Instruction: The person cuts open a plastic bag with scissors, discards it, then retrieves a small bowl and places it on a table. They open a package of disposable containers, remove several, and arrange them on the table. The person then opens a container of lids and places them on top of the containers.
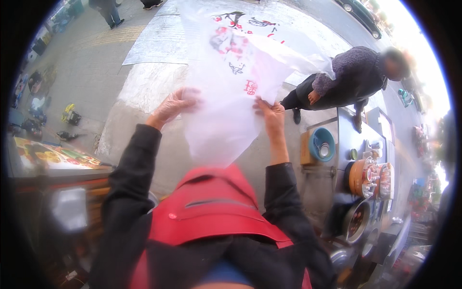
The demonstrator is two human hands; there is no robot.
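A thin white plastic sheet with black and red print is spread upright between my hands, in front of a red apron. My left hand, in a clear disposable glove, meets its left edge; blur hides how the fingers close there. My right hand pinches its right edge between thumb and fingers. The upper part of the sheet billows away to the upper right, towards a person. Through the translucent plastic the pavement shows faintly.
At the right a person leans a hand on a metal table. Along it are a blue basin, a round wooden tub with bottles and a large metal pot. A food-picture board lies at the left. Other people stand at the upper left.
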